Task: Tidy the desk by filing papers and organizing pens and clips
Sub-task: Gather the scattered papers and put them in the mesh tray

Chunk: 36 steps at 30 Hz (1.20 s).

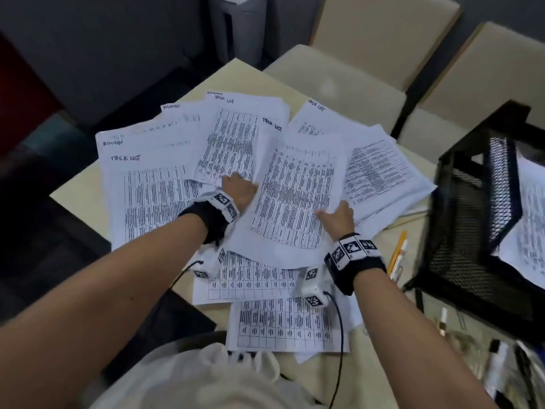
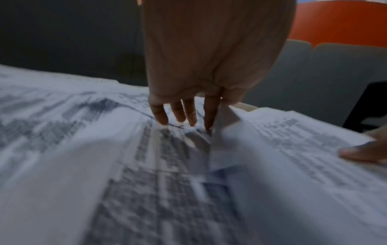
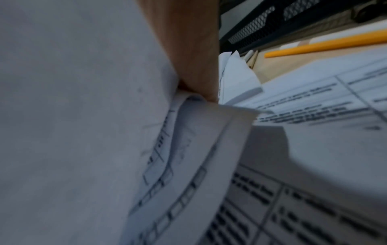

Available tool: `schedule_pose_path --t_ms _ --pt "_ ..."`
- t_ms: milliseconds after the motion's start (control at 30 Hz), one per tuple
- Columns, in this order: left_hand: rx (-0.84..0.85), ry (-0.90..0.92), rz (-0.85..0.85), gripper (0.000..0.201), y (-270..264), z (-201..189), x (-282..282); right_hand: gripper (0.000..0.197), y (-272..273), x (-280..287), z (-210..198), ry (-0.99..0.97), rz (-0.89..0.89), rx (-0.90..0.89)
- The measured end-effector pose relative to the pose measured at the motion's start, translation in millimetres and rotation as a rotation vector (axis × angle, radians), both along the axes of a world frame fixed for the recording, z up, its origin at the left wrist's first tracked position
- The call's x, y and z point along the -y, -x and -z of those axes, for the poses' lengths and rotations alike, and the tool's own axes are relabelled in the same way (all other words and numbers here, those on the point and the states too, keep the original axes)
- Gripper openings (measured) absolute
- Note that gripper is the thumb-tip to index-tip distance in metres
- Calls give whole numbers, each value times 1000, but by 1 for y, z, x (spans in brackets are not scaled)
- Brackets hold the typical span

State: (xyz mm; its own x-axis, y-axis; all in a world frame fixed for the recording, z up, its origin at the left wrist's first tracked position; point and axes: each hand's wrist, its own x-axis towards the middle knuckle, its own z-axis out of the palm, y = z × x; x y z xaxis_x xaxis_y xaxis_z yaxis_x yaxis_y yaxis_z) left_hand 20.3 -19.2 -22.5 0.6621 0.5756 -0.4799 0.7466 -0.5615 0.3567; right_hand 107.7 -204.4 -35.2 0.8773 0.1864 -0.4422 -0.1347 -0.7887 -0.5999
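We have the top task-list sheet (image 1: 292, 196) between both hands, in the middle of the scattered papers (image 1: 153, 184) on the desk (image 1: 76, 190).

Left hand (image 1: 240, 188): fingers straight, pressing at the sheet's left edge, gripping nothing.

Right hand (image 1: 339, 216): thumb on top, pinching the near-right corner.

Sheet's long axis runs near to far, tilted right; header at far end.

Risks, as we judge: a one-corner pinch may crease or tear the sheet; dragging it could pull lower sheets off the desk or nudge the yellow pencil (image 1: 396, 252) beside the black mesh tray (image 1: 472, 214).
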Motion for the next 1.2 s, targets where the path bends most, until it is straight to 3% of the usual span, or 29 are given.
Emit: schedule_pose_path --t_ms 33,167,300,400,467,533,567,633,667,733,800,867,933,1033,1100,1200 --pt "7 -3 -40 46 4 -4 -9 41 -1 2 1 -66 23 -3" --pt "-95 -75 86 50 17 4 -48 15 -6 15 -7 -228 136 114" --pt "-121 -45 192 53 29 4 -38 26 -18 12 -20 -418 354 149" --pt "-67 61 302 55 38 -6 -23 32 -28 0 -23 -409 424 125" --pt "69 217 209 46 42 -6 -34 30 -29 -5 -22 -352 376 139" --pt "245 220 -81 37 43 -5 -49 20 -26 -5 -20 -276 273 174" --pt "271 132 -227 41 42 -5 -56 16 -23 -5 -21 -234 220 196" --pt "165 19 -379 66 39 -4 -64 21 -16 -2 -24 -233 105 245" --pt "106 31 -399 73 38 -3 -64 26 -13 -1 -27 -244 56 270" --pt "70 121 -391 61 32 3 -61 32 -11 1 -41 -243 33 386" --pt "113 135 -343 27 31 6 -55 27 -16 1 -61 -336 155 517" --pt "178 99 -321 13 33 9 -52 18 -24 1 -86 -523 365 590" --pt "223 103 -322 20 38 11 -48 21 -33 6 -105 -709 531 601" --pt "159 132 -316 23 47 15 -40 29 -33 8 -100 -738 568 478" --pt "85 125 -362 37 49 17 -35 30 -22 3 -75 -644 491 379" --pt "68 238 -443 60 49 11 -24 30 0 1 -27 -307 304 193"
